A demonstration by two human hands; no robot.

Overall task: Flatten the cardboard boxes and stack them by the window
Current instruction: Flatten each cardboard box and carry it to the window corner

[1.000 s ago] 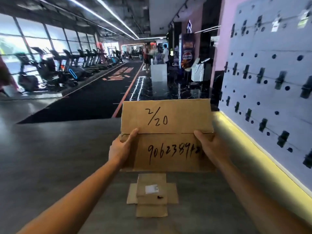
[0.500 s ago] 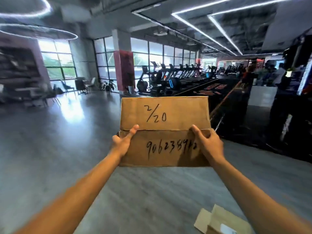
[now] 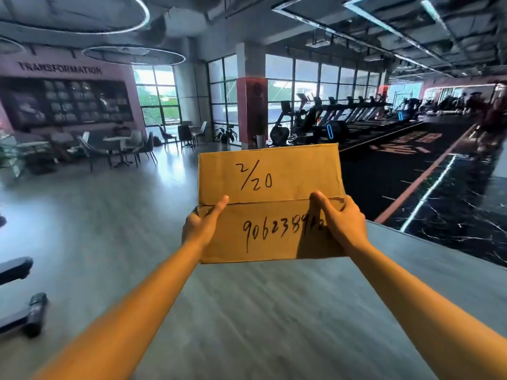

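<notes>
Windows (image 3: 307,89) run across the far wall, well beyond the hands and a bit right of straight ahead, behind the red pillar (image 3: 251,108) and the treadmill row (image 3: 356,113). Open grey floor (image 3: 247,311) lies between. Flattened cardboard box (image 3: 270,205), marked "2/20" and a long number, is held upright out in front, face toward the camera, fold line level with the thumbs. Left hand (image 3: 199,229) grips the left edge, thumb laid up the front; right hand (image 3: 343,223) grips the right edge, thumb across the front. Both clamped on the box, fingers behind it and out of sight. Looks like the carry leg, stack spot not visible yet. Advice: keep both grips at the fold so the top panel doesn't flop, drop the box lower for a clear sightline, steer wide of the dark gear (image 3: 33,314) on the floor to the left and the chairs (image 3: 142,146), then lay it flat at the glass.
</notes>
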